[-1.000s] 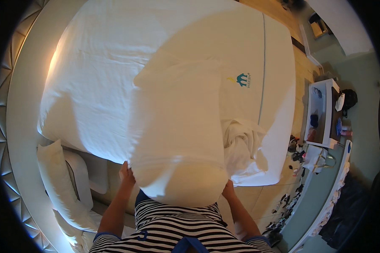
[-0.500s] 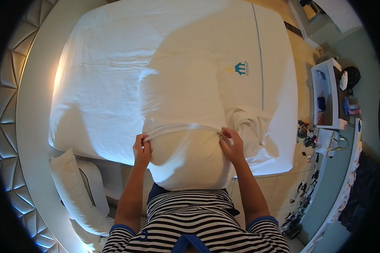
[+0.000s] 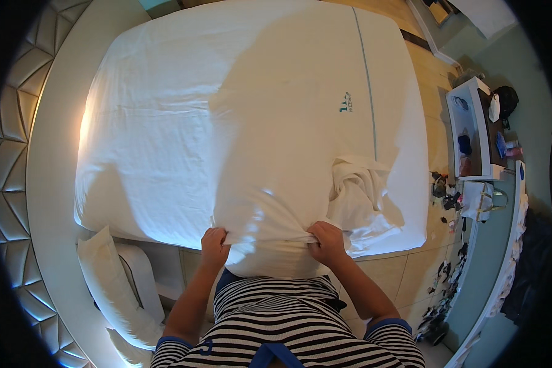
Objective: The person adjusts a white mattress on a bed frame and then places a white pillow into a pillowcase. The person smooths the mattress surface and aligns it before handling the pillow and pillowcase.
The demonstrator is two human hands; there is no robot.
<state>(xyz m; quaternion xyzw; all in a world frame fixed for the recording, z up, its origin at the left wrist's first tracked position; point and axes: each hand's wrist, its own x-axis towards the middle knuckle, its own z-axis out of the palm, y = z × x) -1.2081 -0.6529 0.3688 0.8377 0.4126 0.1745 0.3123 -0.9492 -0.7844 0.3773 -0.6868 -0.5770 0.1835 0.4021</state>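
Observation:
A white pillow lies against my body at the bed's near edge, and a white pillowcase covers most of it. Closed on the left side of the pillowcase's open edge is my left hand. My right hand grips the same edge on the right, its fingers wrapped over the fabric. Between my hands the edge runs across the pillow, and only the near end shows beyond it. Beside my right hand, a crumpled white cloth rests on the bed.
The white-sheeted bed spreads ahead, with a grey stripe on its right. More pillows lean on a chair at the lower left, by a padded headboard. On the right stand a shelf unit, a white bag and scattered small dark items on the floor.
Both hands have drawn the pillowcase's edge toward my body, so less bare pillow shows. The fabric is now pulled tighter between them. The view has shifted slightly.

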